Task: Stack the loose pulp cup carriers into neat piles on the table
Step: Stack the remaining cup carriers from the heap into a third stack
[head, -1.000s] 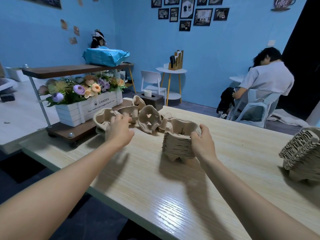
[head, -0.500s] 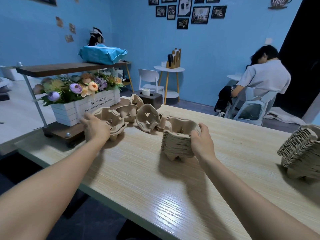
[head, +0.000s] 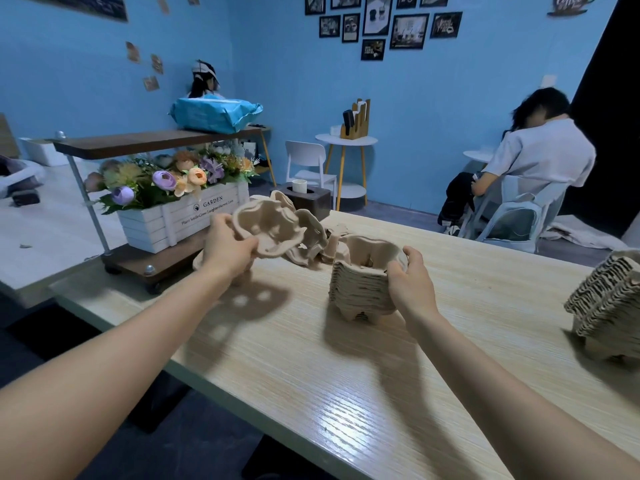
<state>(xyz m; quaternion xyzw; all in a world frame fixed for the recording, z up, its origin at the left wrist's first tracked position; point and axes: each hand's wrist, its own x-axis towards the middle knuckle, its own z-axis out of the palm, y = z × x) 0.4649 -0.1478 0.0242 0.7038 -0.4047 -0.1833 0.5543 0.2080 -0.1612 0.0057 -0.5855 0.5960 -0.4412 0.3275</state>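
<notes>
Left hand [head: 228, 247] grips one carrier [head: 268, 230]; two piles [head: 363, 285] on table [head: 311, 358].

Both forearms are bare up to the frame edge, with no sleeve showing. The left hand [head: 227, 249] and right hand [head: 410, 287] are bare too.

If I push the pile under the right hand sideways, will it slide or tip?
The pile stands on small feet and is fairly tall, so it may tip rather than slide. Pulp is probably light; the right hand steadying it suggests that.
</notes>
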